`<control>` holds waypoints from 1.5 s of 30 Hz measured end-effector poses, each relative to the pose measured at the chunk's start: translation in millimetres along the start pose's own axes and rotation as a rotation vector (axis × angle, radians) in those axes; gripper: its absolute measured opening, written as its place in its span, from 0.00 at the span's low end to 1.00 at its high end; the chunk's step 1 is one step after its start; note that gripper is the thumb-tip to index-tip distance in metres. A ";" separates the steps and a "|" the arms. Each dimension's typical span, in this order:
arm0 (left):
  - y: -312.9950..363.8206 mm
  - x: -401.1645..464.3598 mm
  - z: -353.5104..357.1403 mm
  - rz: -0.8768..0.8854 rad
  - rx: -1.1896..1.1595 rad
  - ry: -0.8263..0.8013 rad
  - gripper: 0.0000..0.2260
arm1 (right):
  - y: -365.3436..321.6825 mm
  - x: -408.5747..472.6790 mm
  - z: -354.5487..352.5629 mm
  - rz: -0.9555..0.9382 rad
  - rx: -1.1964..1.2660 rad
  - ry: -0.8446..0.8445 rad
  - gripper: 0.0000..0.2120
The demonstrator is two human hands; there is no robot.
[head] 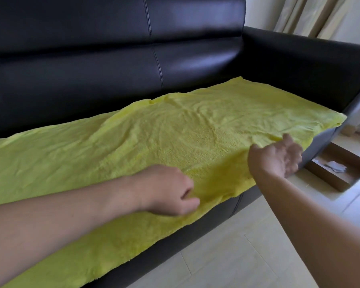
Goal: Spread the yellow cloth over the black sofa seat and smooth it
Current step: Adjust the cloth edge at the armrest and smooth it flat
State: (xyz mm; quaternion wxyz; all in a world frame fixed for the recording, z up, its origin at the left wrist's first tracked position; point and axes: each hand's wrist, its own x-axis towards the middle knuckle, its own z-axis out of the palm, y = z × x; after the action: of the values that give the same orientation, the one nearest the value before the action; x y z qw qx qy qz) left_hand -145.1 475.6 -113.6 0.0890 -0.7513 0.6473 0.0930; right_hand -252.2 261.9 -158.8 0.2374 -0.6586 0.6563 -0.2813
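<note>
The yellow cloth [175, 129] lies spread along the seat of the black sofa [112, 59], with shallow wrinkles and a raised fold near the backrest. Its front edge hangs over the seat front. My left hand [170, 190] sits knuckles-up on the cloth near that front edge, fingers curled, thumb and forefinger pinching the fabric. My right hand [276, 156] hovers at the front edge further right, palm turned inward, fingers relaxed and blurred, holding nothing.
The sofa's right armrest [310, 59] closes off the far end of the seat. On the pale tiled floor [237, 246] an open cardboard box [339, 173] stands beside the sofa's right corner. Curtains [303, 15] hang behind.
</note>
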 end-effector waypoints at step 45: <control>-307.0 96.2 12.9 -0.970 0.006 0.514 0.09 | -151.1 -97.5 147.1 -1.184 -0.484 -0.649 0.30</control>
State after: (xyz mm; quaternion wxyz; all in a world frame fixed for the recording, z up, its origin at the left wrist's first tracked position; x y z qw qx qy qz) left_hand 172.2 431.7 -146.5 -0.0373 -0.9617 0.2281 -0.1471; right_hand -39.4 354.8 -168.7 0.0755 -0.9888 0.1291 0.0005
